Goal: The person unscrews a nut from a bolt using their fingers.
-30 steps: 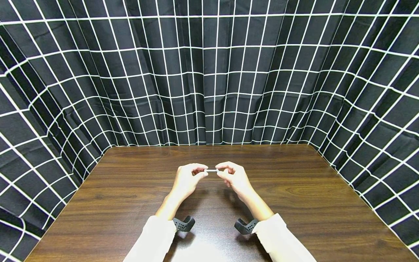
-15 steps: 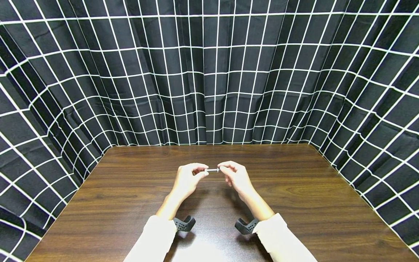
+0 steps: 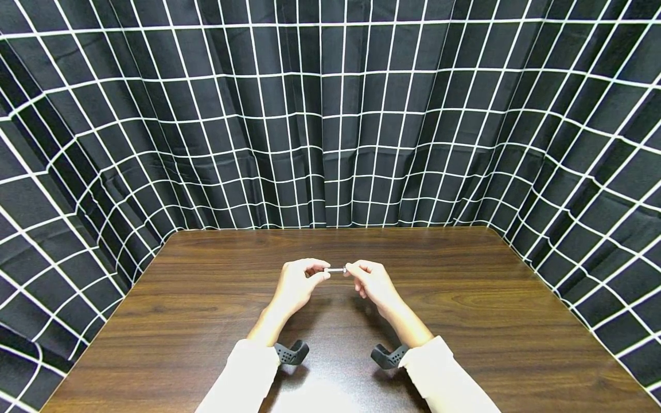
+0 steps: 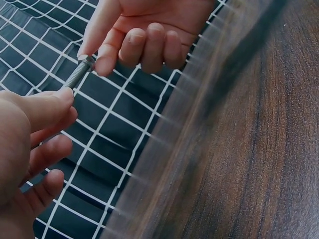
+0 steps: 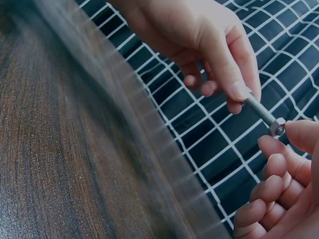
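Note:
A thin metal bolt (image 5: 259,108) is held level between the two hands, above the table in the head view. My left hand (image 3: 295,285) pinches one end of it between thumb and fingertips, which hide that end. Bare thread shows along the middle of the shank. On the opposite end sits a hex nut (image 5: 277,127), with the bolt's tip visible inside it. My right hand (image 3: 376,282) has thumb and index fingertip at either side of the nut (image 4: 85,59). Its other fingers (image 4: 153,47) are loosely curled below.
A dark brown wooden table (image 3: 217,252) lies under both hands. Black curtain (image 3: 330,132) with white grid lines surrounds its back and sides. Dark straps (image 3: 291,353) circle both wrists, next to the light sleeves (image 3: 242,370).
The right thumb has shifted up and over the nut end, and the right fingertips have changed their hold there. The left hand has stayed nearly in place, pinching the bolt.

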Demonstrator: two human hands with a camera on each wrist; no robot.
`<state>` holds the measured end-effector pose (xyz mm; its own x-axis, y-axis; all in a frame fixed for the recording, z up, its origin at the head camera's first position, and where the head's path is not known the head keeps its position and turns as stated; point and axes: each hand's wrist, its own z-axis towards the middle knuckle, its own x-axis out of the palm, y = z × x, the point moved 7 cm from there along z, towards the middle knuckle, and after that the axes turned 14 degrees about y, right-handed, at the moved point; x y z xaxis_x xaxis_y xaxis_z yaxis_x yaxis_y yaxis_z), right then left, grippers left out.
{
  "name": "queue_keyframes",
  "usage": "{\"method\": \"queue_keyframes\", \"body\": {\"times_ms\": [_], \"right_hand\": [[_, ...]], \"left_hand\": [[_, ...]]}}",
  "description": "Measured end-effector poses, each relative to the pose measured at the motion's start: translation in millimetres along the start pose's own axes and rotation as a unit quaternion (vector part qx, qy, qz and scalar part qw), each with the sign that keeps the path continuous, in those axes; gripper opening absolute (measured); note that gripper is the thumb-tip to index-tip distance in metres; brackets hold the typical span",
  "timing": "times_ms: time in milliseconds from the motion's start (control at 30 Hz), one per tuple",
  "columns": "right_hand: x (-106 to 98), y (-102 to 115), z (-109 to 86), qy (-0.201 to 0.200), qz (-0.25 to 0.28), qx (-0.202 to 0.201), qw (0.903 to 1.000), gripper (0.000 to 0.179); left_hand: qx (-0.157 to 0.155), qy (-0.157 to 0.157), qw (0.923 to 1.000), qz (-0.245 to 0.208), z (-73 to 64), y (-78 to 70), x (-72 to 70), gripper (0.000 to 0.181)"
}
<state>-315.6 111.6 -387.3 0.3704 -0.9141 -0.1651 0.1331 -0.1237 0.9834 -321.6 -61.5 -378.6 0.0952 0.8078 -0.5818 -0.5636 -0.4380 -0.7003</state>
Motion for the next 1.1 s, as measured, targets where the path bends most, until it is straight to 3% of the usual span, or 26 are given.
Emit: {"method": "queue_keyframes", "body": {"times_ms": [100, 267, 400, 600, 833, 1100], "right_hand": [[4, 14, -6.5, 0.004, -0.001, -0.003, 1.0, 0.028], [4, 14, -6.7, 0.0, 0.002, -0.001, 1.0, 0.022], [-1, 2, -1.2, -0.007, 0.007, 0.002, 0.9999, 0.015], [-6, -18, 8.4, -0.022, 0.019, -0.01, 0.9995, 0.019], [-6, -15, 8.0, -0.039, 0.026, -0.044, 0.9979, 0.017], [-5, -11, 6.9, -0.031, 0.027, -0.064, 0.9971, 0.017]], "left_hand": [[0.002, 0.001, 1.0, 0.002, -0.1, -0.9, -0.5, 0.013], [0.006, 0.008, 0.9999, 0.007, 0.9, 2.1, 1.0, 0.014], [0.008, 0.014, 0.9998, 0.011, 0.9, 3.6, 1.6, 0.014], [0.006, 0.01, 0.9999, 0.006, -0.5, 1.0, -0.4, 0.014], [0.002, 0.007, 0.9998, 0.016, 0.4, 3.0, 0.1, 0.015], [0.002, 0.001, 0.9998, 0.02, 0.2, 4.3, -0.9, 0.015]]}}
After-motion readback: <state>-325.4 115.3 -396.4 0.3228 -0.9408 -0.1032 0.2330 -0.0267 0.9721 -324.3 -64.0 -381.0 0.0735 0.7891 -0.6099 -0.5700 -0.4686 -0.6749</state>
